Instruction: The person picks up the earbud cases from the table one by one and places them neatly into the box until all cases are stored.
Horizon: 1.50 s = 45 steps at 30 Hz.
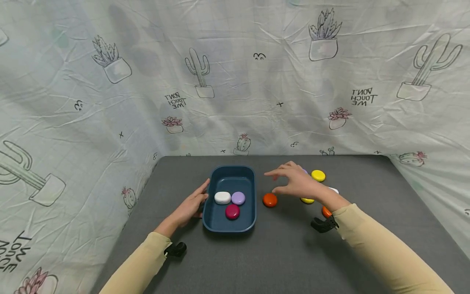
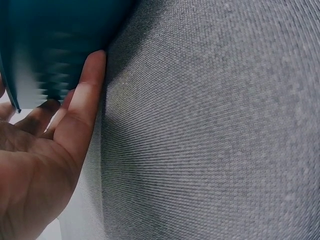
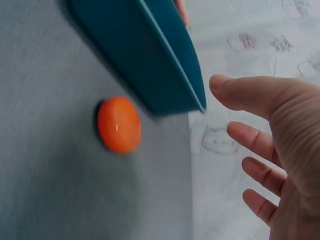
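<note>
Blue rectangular tray [image 1: 233, 181]: left hand [image 1: 188, 208] straight-fingered against its wall. Right hand [image 1: 299, 183]: empty, spread near orange disc [image 1: 269, 200]; stray fingertip contact could skid it.

Lettering [image 1: 362, 97] repeated on the printed cloth [image 1: 227, 24] reads "DON'T TOUCH", its last line resembling "WE". Small cross signs [image 1: 280, 104] mark the same cloth.

Booth-like space, cactus-print cloth walls [image 1: 227, 118]
</note>
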Each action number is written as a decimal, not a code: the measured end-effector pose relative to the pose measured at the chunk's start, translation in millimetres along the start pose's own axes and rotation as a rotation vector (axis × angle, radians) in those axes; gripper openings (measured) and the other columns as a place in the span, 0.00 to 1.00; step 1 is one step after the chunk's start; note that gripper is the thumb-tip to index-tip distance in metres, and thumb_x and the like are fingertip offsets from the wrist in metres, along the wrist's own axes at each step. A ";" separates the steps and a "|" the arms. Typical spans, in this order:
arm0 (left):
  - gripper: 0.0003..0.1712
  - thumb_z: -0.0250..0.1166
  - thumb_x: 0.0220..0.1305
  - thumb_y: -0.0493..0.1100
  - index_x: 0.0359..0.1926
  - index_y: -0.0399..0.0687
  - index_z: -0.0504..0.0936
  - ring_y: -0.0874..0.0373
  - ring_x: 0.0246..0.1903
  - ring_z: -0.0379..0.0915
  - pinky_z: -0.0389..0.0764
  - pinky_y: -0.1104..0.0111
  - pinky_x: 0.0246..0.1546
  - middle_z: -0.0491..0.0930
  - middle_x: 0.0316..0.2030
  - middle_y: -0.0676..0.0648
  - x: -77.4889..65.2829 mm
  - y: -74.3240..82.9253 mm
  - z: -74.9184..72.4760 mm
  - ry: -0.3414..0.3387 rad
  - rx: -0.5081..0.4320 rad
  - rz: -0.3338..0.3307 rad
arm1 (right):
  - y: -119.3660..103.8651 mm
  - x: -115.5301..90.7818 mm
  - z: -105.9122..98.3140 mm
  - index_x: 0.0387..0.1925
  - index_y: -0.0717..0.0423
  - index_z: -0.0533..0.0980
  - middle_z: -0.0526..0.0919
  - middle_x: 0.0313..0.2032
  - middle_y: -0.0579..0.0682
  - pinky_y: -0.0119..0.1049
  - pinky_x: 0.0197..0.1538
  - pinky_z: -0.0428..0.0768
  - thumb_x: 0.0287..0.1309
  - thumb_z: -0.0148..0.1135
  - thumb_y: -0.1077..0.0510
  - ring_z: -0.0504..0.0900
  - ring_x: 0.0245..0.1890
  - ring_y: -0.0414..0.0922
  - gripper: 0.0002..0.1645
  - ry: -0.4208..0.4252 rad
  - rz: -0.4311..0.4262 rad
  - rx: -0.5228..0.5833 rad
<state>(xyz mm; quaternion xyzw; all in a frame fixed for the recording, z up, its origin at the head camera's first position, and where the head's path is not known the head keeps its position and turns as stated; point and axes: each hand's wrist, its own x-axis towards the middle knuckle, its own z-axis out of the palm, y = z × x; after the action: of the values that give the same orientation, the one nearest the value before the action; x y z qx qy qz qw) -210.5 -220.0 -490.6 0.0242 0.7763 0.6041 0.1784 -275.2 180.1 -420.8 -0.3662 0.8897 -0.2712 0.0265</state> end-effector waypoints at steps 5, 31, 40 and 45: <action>0.33 0.45 0.83 0.51 0.81 0.77 0.47 0.40 0.72 0.58 0.81 0.54 0.44 0.47 0.80 0.47 1.1 1.0 0.3 0.004 0.018 -0.008 | 17.8 -17.8 -14.3 0.66 0.41 0.79 0.82 0.47 0.39 0.55 0.55 0.65 0.57 0.76 0.46 0.69 0.53 0.50 0.34 0.023 0.041 0.017; 0.33 0.45 0.83 0.49 0.81 0.78 0.47 0.39 0.70 0.61 0.81 0.55 0.42 0.44 0.81 0.46 1.9 0.1 -0.8 0.004 0.009 -0.016 | 78.0 -100.7 -60.0 0.70 0.53 0.74 0.78 0.61 0.58 0.62 0.58 0.64 0.62 0.73 0.45 0.64 0.64 0.60 0.38 0.087 0.322 0.034; 0.33 0.45 0.83 0.49 0.81 0.77 0.47 0.39 0.71 0.59 0.81 0.55 0.42 0.43 0.81 0.46 1.0 -0.3 -1.5 -0.003 -0.003 -0.009 | 94.7 -108.7 -52.2 0.70 0.57 0.72 0.79 0.59 0.61 0.63 0.58 0.64 0.62 0.73 0.45 0.66 0.62 0.61 0.41 0.058 0.375 0.046; 0.33 0.45 0.83 0.50 0.81 0.77 0.47 0.40 0.70 0.60 0.81 0.55 0.42 0.44 0.81 0.46 1.0 -0.6 -1.8 -0.003 -0.005 -0.009 | 101.3 -112.5 -46.8 0.70 0.60 0.72 0.80 0.57 0.62 0.65 0.56 0.67 0.61 0.73 0.45 0.68 0.61 0.63 0.42 0.056 0.358 0.045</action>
<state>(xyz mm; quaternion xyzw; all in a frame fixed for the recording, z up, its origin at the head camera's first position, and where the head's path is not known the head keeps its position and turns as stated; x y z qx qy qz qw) -211.9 -221.6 -491.1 0.0211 0.7747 0.6051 0.1826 -269.1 335.9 -448.9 -0.1936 0.9348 -0.2922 0.0577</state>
